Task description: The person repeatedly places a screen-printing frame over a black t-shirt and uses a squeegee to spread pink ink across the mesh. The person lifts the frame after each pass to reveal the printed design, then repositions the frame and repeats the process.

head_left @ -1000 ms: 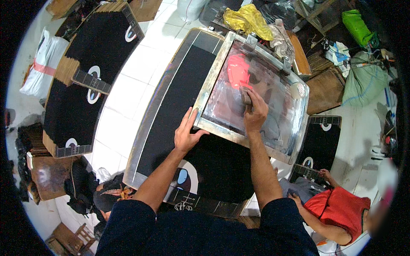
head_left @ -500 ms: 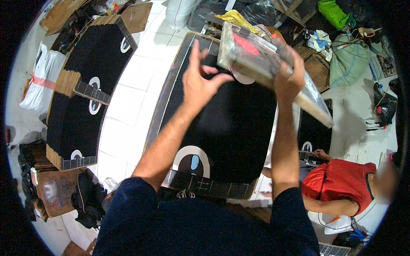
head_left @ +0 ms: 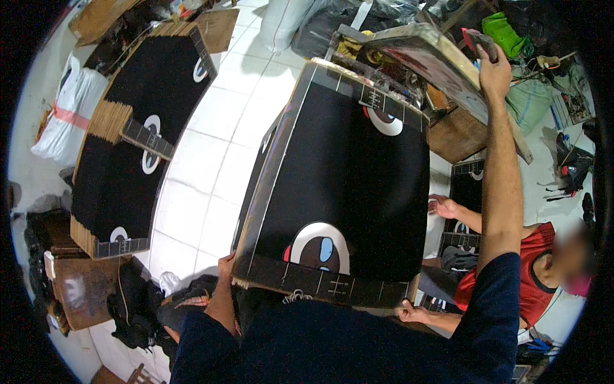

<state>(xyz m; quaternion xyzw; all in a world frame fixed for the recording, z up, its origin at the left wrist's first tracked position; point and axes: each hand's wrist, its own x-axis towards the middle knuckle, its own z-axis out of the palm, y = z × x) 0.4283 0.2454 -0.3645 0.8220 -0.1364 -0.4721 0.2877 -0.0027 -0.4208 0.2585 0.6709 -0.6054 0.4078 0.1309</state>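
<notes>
My right hand is closed around a dark squeegee with red-pink ink, beside the raised, tilted screen frame. My left hand, low on the left, grips the edge of the large black board in front of me; its fingertips are partly hidden. The board carries two printed eyes, white, brown and blue with some red, one near the top and one near the bottom. Dark strips with white grid markings run along its edges.
Left stand stacks of black printed boards beside a white bag; white floor tiles lie between. A person in red sits at the right, one hand at my board's lower corner. Bags and clutter line the back.
The screen has swung up off the board to the back right, uncovering the upper eye. My right hand has risen with it; my left hand has dropped to the board's lower left edge.
</notes>
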